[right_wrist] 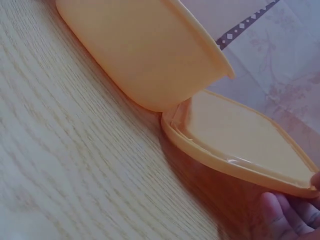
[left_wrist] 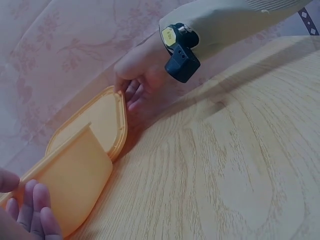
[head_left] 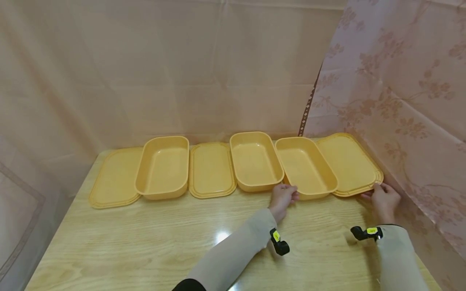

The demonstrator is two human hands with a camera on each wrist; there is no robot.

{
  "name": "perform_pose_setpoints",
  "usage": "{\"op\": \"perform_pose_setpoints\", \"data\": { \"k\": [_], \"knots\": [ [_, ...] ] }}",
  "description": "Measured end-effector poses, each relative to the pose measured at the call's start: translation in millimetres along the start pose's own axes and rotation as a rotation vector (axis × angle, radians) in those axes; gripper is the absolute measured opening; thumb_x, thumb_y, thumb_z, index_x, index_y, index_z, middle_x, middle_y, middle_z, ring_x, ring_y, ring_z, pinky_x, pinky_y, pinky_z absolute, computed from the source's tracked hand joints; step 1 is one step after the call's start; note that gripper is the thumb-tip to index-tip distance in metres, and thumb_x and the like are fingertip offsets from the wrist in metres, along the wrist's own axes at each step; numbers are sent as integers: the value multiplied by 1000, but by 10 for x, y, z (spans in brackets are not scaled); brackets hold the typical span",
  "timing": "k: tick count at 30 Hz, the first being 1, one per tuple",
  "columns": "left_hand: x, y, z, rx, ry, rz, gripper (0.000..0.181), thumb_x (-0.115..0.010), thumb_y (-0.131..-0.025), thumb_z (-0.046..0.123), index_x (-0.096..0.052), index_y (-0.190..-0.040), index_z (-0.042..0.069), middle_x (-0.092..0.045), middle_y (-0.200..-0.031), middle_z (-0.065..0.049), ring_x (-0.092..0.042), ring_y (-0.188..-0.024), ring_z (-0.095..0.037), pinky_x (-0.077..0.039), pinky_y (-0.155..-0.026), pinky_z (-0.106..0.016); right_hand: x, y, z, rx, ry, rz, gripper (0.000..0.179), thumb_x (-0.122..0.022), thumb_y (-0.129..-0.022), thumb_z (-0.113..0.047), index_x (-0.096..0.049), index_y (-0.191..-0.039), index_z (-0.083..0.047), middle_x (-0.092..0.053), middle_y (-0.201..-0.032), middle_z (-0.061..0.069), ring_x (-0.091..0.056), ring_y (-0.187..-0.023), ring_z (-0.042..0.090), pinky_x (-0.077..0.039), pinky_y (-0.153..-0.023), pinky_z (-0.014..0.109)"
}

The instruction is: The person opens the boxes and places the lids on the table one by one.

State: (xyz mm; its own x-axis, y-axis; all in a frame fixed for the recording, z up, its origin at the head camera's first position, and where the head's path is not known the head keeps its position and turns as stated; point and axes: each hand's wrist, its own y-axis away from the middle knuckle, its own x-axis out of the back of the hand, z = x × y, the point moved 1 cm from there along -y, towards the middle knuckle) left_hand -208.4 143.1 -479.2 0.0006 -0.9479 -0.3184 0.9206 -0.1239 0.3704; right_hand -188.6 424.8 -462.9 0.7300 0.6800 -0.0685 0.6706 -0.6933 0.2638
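My left hand (head_left: 282, 200) pinches the near left corner of the rightmost yellow plastic container (head_left: 307, 165). In the left wrist view, its thumb lies at the rim and its fingers (left_wrist: 37, 210) are against the outer wall. To the right, my right hand (head_left: 386, 201) pinches the near right corner of a yellow lid (head_left: 347, 163). That lid (right_wrist: 245, 135) is tilted in the right wrist view, its held corner raised above the table with a shadow beneath. The lid's left edge sits close against the container's right side.
Left of my hands, a second container (head_left: 256, 159), a lid (head_left: 212, 169), a third container (head_left: 164, 165) and another lid (head_left: 118, 178) stand in a row along the back of the wooden table (head_left: 127, 246). Beige cloth (head_left: 164, 72) hangs behind; floral cloth (head_left: 407, 105) borders the right.
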Motion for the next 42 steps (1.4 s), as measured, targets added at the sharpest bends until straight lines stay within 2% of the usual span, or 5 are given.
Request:
{"op": "perform_pose_setpoints", "data": {
  "k": [4,12,23,31,42],
  "knots": [
    [2,-4,-5,1,11,6,4,-64,-89,6,-62,-87,4,-66,-73,-3,-57,-57,-6,-48,-61,-20,11,-30,32,11,172,-35,34,-43,-98,-8,-50,-131,-3,-57,-59,-9,-58,-47,4,-53,-46,19],
    [-27,18,19,0,-1,34,5,-61,-92,9,-62,-89,4,-64,-74,-1,-55,-59,-6,-48,-62,-20,22,-80,82,68,503,-81,46,-36,-101,-12,-38,-141,10,-53,-54,-12,-57,-46,1,-53,-48,19],
    [-53,14,48,28,20,56,8,-59,-93,8,-62,-87,4,-60,-73,0,-54,-60,-7,-47,-61,-18,9,-173,82,-47,531,-77,24,-42,-91,-2,-53,-108,11,-54,-48,-7,-55,-43,6,-52,-44,24],
    [-51,-4,58,34,47,62,11,-59,-93,7,-59,-82,8,-58,-69,1,-53,-57,-6,-44,-56,-15,48,-184,70,33,811,-49,25,-47,-86,-10,-66,-73,-3,-50,-41,-15,-50,-44,5,-42,-46,21],
    [-28,-34,67,29,66,91,14,-57,-92,6,-60,-78,8,-55,-64,3,-51,-52,-4,-39,-50,-15,32,-228,127,101,924,-64,26,-52,-89,-14,-68,-86,7,-51,-42,-12,-53,-49,12,-40,-48,25]
  ]
}}
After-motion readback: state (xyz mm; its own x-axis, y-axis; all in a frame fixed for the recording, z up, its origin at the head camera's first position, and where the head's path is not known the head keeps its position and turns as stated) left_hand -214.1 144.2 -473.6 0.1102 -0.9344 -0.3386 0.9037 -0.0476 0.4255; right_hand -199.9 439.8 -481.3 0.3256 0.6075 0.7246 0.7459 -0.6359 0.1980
